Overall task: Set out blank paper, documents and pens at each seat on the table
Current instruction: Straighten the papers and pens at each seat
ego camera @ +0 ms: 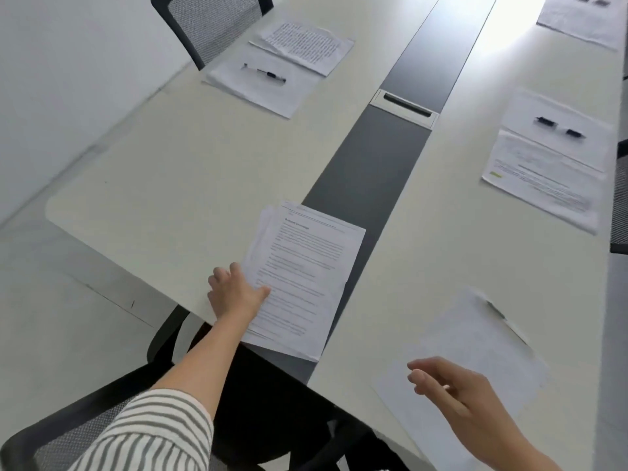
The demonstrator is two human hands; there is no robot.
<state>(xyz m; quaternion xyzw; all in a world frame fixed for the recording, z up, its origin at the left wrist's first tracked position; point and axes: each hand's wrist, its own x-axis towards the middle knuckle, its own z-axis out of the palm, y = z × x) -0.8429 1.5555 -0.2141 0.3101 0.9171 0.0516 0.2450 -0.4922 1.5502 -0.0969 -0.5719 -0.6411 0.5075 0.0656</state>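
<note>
A stack of printed documents [306,277] lies at the near end of the long white table [190,185], partly over its dark centre strip. My left hand [234,292] rests on the stack's left edge, thumb on the top sheet and fingers at the side. My right hand [455,389] hovers with relaxed fingers over a blank sheet [475,348] at the near right, holding nothing. A set place at the far left has blank paper, a printed document [306,45] and a pen [266,74]. On the right, another set place has paper [547,164] and a pen [559,127].
A black mesh chair [210,25] stands at the far left seat. Another black chair [258,409] sits below me at the table's end. A cable slot [406,105] lies in the dark centre strip. More paper [581,18] lies at the far right.
</note>
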